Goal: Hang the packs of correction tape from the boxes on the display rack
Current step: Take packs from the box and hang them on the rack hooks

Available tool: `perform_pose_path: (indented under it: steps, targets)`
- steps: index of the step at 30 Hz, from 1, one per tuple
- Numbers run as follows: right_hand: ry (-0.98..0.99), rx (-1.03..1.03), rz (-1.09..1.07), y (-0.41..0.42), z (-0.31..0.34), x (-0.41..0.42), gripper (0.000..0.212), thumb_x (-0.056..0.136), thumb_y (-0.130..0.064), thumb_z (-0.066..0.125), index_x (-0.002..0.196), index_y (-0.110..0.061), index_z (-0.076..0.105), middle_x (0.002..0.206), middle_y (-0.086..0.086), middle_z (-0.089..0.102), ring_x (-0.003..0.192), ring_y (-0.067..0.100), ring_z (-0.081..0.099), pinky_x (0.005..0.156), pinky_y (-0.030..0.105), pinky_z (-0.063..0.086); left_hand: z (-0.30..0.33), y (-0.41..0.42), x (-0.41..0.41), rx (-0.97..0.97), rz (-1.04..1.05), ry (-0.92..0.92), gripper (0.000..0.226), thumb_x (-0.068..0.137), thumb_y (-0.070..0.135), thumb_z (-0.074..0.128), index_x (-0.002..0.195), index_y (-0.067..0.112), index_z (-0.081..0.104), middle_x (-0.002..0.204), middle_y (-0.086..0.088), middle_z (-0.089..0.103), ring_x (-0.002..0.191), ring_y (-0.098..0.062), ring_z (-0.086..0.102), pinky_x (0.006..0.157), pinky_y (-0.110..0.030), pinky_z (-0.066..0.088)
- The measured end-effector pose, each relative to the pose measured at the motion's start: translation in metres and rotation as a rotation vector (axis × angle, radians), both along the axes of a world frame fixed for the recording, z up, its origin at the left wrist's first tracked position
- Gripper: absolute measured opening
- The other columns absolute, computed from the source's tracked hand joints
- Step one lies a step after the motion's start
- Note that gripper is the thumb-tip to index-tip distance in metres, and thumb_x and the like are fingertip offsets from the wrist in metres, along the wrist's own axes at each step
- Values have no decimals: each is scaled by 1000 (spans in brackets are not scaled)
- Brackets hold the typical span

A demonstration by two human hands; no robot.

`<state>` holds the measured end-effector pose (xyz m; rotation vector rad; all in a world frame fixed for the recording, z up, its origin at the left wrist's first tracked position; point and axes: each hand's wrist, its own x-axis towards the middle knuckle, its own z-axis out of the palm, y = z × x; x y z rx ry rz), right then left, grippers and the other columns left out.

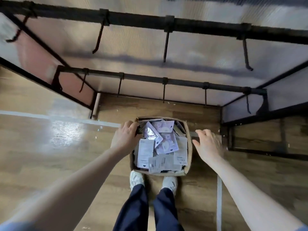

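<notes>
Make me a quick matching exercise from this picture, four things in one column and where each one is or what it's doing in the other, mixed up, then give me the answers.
Things:
1. left hand
2. right hand
3. packs of correction tape
4. rack hooks

States:
A. bare, nothing hanging on them
B. piled loose inside the cardboard box
C. open, fingers spread just outside the box's right side
D. gripping the box's left rim

Pairs: 1-D, 2-C, 3-B, 4-A
</notes>
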<state>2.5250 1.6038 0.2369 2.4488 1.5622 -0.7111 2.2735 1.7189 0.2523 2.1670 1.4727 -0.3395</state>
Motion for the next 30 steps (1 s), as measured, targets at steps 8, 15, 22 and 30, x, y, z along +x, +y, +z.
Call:
perform_pose_path:
  steps: [8, 15, 22, 30]
  targets:
    - [67, -133, -5, -17, -151, -17, 48, 96, -30, 46, 140, -14, 35, 133, 10, 45, 120, 25, 44, 97, 34, 38, -165, -20, -16, -131, -100, 76, 52, 92, 35, 52, 137, 15, 36, 141, -4, 37, 126, -25, 36, 99, -35, 35]
    - [124, -184, -12, -23, -244, -27, 55, 93, -27, 52, 141, -11, 31, 138, 12, 42, 126, 28, 42, 103, 37, 36, -267, -25, -23, -137, -241, 156, 69, 89, 43, 55, 143, 15, 24, 147, -6, 30, 137, -23, 25, 107, -34, 29]
    - [108, -153, -78, -18, -293, -34, 64, 89, -32, 57, 142, -15, 27, 136, 14, 44, 123, 31, 42, 99, 42, 33, -315, -24, -16, -145, -277, 106, 77, 83, 48, 62, 143, 15, 26, 145, -7, 35, 133, -25, 30, 107, -36, 29]
    - [502, -35, -507, -15, -302, -38, 52, 82, -22, 68, 128, -19, 46, 100, 2, 62, 85, 22, 59, 60, 26, 40, -313, -21, -11, -149, -220, 106, 67, 76, 46, 69, 130, 17, 42, 123, -8, 47, 115, -26, 42, 94, -34, 36]
